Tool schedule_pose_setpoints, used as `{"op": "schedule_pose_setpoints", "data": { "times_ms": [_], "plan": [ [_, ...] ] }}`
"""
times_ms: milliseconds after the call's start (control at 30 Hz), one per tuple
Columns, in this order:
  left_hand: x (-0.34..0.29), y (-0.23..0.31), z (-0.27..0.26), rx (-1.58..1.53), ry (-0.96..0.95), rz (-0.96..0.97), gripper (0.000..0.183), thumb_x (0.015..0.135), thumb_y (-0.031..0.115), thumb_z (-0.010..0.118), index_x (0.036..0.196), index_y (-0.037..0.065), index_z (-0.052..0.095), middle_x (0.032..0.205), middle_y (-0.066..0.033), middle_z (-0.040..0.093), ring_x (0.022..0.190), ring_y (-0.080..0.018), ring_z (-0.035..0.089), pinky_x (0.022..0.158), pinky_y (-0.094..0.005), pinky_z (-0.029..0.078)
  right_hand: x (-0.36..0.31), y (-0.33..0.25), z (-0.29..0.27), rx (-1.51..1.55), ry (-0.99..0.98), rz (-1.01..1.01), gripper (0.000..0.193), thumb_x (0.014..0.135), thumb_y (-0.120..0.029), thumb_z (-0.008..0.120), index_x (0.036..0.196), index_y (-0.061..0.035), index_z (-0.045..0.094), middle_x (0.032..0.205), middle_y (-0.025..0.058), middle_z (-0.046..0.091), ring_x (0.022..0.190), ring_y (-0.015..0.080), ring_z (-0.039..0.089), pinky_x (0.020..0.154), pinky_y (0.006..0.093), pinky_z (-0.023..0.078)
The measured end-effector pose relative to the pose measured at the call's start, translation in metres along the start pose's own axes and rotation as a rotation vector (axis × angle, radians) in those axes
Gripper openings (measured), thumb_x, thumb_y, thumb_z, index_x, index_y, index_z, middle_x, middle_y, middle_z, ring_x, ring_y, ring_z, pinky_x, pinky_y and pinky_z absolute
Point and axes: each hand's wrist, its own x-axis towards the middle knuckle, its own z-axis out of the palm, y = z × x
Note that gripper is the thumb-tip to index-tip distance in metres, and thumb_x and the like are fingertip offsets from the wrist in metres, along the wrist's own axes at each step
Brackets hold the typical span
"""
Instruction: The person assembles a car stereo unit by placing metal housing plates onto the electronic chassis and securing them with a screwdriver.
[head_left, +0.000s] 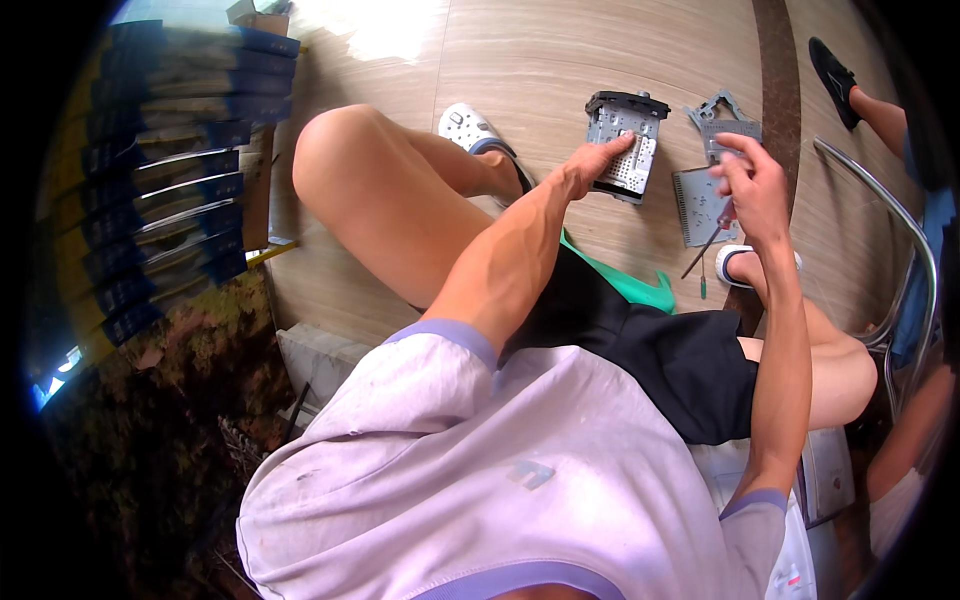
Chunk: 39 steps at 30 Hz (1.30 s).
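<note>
Chassis: grey metal car-stereo housing point(625, 147) lying flat on the wooden floor point(520, 60), just beyond the knees, perforated face up.
Left hand point(592, 160): fingers stretched out and spread, tips pressing on the housing's top plate.
Right hand point(752, 185): fingers pinched together on a slim screwdriver point(710, 242), shaft pointing down and left.
Loose parts: flat grey plate point(695, 205) and a bracket point(722, 122) on the floor beside the housing, partly under the right hand.
Handling: thin sheet metal, likely stiff, fairly light, with sharp edges; may slide on smooth floor.
Hold: by the long side walls, away from cut edges and the perforated panel.
Nearby: white sandal point(470, 128); another person's foot point(832, 72) at far right.
</note>
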Motion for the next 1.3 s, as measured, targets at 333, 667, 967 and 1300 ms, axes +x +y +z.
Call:
{"op": "schedule_pose_setpoints", "data": {
  "times_ms": [333,667,967,1300],
  "plan": [
    [-0.01,0.008,0.001,-0.019,-0.025,0.014,0.065,0.094,0.061,0.068,0.129,0.006,0.066,0.119,-0.0114,0.072,0.104,-0.0241,0.071,0.091,-0.0406,0.057,0.016,0.076,0.091,0.092,-0.417,0.429,0.057,0.092,-0.05,0.077,0.12,-0.0006,0.067,0.091,0.0087,0.069,0.06,0.0121,0.061,0.046,0.0269,0.043],
    [-0.01,0.003,0.001,0.028,0.003,0.032,0.069,0.099,0.065,0.056,0.135,0.007,0.064,0.122,-0.0108,0.072,0.113,-0.0252,0.068,0.1,-0.0412,0.051,0.026,0.096,0.101,0.366,-0.368,0.465,0.023,0.096,-0.03,0.074,0.089,-0.0099,0.064,0.068,0.0005,0.064,0.049,0.0061,0.053,0.039,0.0232,0.036],
    [0.007,-0.015,-0.015,0.114,0.162,0.018,0.081,0.097,0.072,0.052,0.14,0.004,0.059,0.116,-0.0123,0.072,0.106,-0.0233,0.065,0.095,-0.0403,0.049,0.041,0.104,0.035,0.651,-0.198,0.391,0.022,0.094,-0.024,0.079,0.087,-0.0108,0.063,0.077,-0.0015,0.066,0.063,0.0062,0.065,0.048,0.019,0.046],
    [-0.009,-0.014,-0.005,0.227,0.401,0.076,0.079,0.089,0.065,0.07,0.122,-0.007,0.068,0.1,-0.0169,0.071,0.087,-0.0236,0.063,0.08,-0.0405,0.048,0.027,0.178,-0.015,0.437,0.288,0.557,0.018,0.089,-0.012,0.068,0.103,-0.0006,0.064,0.091,0.0132,0.074,0.074,0.0183,0.074,0.047,0.0267,0.046]
  ]
}}
